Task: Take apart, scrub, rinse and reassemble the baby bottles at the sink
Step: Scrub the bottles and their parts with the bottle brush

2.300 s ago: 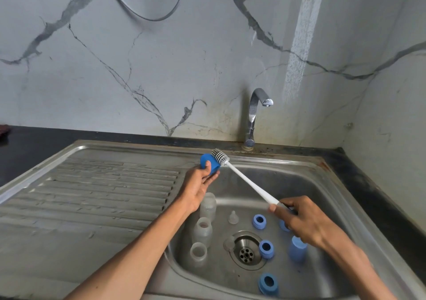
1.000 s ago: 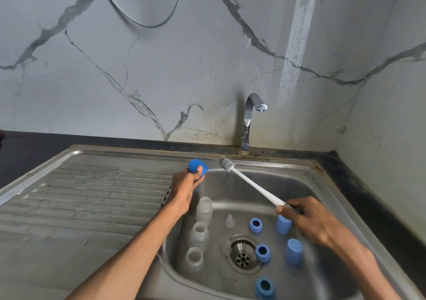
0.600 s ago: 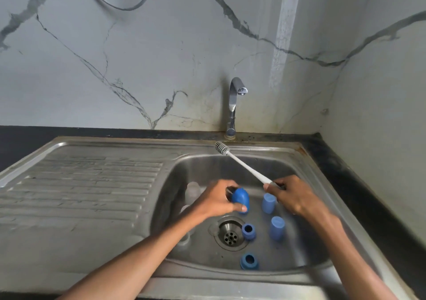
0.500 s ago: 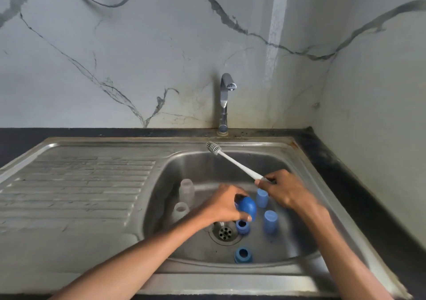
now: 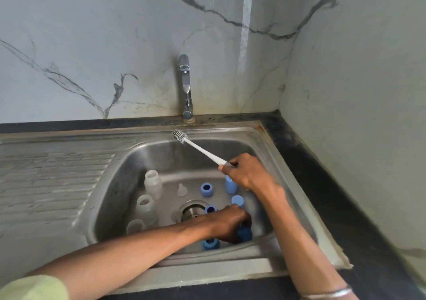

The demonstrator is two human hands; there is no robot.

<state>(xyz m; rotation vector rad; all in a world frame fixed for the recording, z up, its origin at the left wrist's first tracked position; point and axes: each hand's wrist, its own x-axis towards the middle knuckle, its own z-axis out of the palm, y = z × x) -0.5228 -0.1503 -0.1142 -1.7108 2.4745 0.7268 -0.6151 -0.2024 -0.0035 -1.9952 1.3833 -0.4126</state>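
You're working in soft, even daylight with no hard shadows; it seems to come from your left, since the back wall (image 5: 96, 46) is brighter than the side wall (image 5: 359, 92). A pale vertical streak of light (image 5: 245, 23) runs down the back wall right of the tap (image 5: 185, 85). The sink (image 5: 69, 161) gives dull glare on its drainboard and on the basin's far left slope. Deep shade sits under your left hand (image 5: 228, 224) by the basin's near edge. Wide-angle bending curves the sink's edges. Your sleeve (image 5: 30, 288) at the lower left corner is blurred; the centre stays reasonably sharp.
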